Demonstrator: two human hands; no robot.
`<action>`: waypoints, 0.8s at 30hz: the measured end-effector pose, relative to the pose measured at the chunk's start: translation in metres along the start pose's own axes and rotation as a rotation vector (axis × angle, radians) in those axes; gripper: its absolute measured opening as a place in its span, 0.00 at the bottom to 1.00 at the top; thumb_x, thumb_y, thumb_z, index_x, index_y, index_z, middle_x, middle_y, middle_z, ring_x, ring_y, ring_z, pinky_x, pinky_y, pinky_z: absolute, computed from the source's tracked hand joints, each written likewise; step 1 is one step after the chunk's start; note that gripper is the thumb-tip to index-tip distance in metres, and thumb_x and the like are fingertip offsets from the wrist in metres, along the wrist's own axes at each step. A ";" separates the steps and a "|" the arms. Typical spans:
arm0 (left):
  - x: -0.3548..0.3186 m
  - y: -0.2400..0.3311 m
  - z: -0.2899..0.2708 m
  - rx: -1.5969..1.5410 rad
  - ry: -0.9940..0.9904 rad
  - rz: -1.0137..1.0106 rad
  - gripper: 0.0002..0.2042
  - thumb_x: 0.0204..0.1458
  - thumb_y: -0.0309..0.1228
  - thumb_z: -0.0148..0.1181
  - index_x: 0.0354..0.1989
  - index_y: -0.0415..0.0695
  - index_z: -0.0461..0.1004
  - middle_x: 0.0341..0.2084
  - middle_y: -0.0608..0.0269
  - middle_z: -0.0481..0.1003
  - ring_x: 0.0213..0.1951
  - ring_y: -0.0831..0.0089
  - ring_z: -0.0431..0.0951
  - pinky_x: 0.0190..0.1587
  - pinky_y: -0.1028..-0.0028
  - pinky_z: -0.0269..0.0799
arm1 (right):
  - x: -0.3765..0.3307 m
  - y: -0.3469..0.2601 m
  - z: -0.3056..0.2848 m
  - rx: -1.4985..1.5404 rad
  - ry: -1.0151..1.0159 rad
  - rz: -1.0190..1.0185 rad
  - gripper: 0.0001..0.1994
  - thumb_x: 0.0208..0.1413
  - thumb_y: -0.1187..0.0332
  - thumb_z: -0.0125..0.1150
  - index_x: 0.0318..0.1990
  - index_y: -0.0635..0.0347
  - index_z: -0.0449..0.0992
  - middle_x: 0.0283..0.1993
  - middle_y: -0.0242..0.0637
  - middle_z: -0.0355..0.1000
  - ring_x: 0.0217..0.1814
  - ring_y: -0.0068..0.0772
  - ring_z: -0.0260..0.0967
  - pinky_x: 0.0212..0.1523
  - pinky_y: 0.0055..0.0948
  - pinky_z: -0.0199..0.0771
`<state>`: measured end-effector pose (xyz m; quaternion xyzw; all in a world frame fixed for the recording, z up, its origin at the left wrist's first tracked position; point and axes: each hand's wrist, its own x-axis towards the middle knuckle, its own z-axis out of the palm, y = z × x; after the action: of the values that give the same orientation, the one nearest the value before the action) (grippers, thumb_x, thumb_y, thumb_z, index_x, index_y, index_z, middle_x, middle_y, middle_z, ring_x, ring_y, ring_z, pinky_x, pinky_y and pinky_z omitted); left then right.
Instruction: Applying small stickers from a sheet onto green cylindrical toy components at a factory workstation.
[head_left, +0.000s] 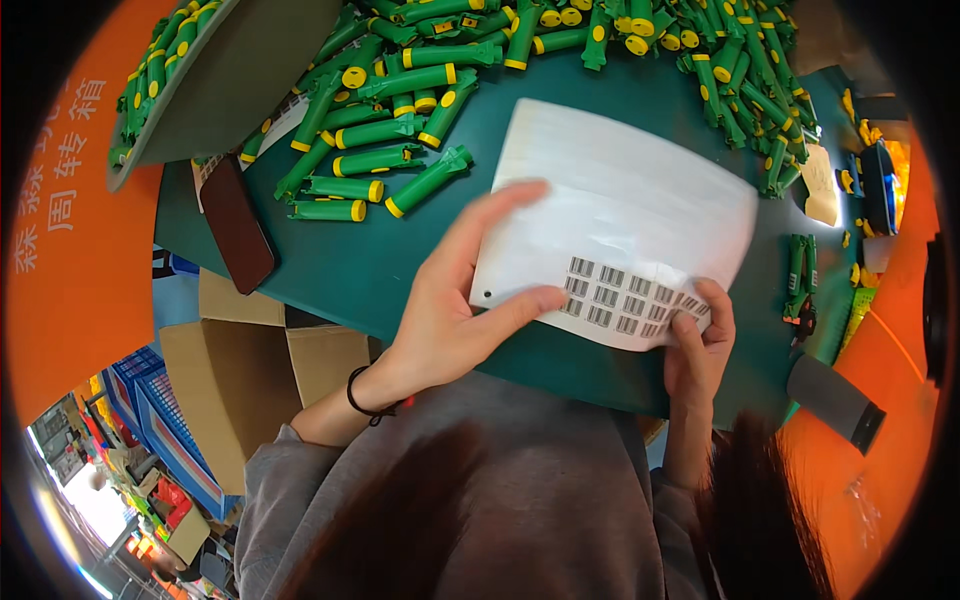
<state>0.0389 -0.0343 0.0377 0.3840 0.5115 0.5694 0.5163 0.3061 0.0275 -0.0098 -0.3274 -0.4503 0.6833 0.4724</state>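
Observation:
A white sheet of barcode stickers (620, 215) is held up in front of me, over the green table. Rows of small barcode labels sit along its near edge; the rest of its face is bare and glossy. My left hand (455, 295) grips the sheet's left side, thumb on top near the labels. At the near right corner, my right hand (700, 335) pinches the edge with thumb and fingers beside the last labels. Left of the sheet lie several green tubes with yellow ends (425, 182), apart from my hands.
More green tubes (730, 70) are heaped along the far side. A tilted grey tray (225, 100) holds others at the far left. A dark brown phone-like slab (236, 225) lies at the left edge, above an open cardboard box (225, 385). A grey cylinder (835, 400) rests at right.

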 end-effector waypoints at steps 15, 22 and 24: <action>0.011 -0.024 -0.006 0.414 0.014 0.179 0.15 0.47 0.23 0.72 0.45 0.44 0.83 0.51 0.49 0.74 0.40 0.68 0.81 0.43 0.74 0.78 | 0.017 -0.019 0.018 -0.642 0.189 0.118 0.13 0.48 0.82 0.70 0.43 0.67 0.82 0.41 0.36 0.79 0.43 0.23 0.74 0.47 0.21 0.73; 0.016 -0.020 -0.001 0.891 0.170 0.564 0.17 0.39 0.24 0.75 0.41 0.52 0.86 0.62 0.51 0.66 0.49 0.63 0.74 0.44 0.72 0.74 | 0.020 -0.019 0.023 -0.564 0.183 0.207 0.09 0.50 0.80 0.69 0.41 0.68 0.82 0.37 0.35 0.78 0.39 0.21 0.73 0.42 0.19 0.72; 0.015 -0.016 -0.003 1.017 0.165 0.599 0.18 0.37 0.25 0.75 0.40 0.55 0.86 0.60 0.53 0.68 0.49 0.61 0.73 0.46 0.71 0.71 | 0.020 -0.019 0.023 -0.551 0.182 0.223 0.09 0.51 0.80 0.69 0.41 0.68 0.82 0.37 0.35 0.78 0.38 0.21 0.73 0.42 0.19 0.72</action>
<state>0.0365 -0.0208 0.0198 0.6652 0.6278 0.4019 0.0432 0.2854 0.0424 0.0163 -0.5503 -0.5356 0.5512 0.3263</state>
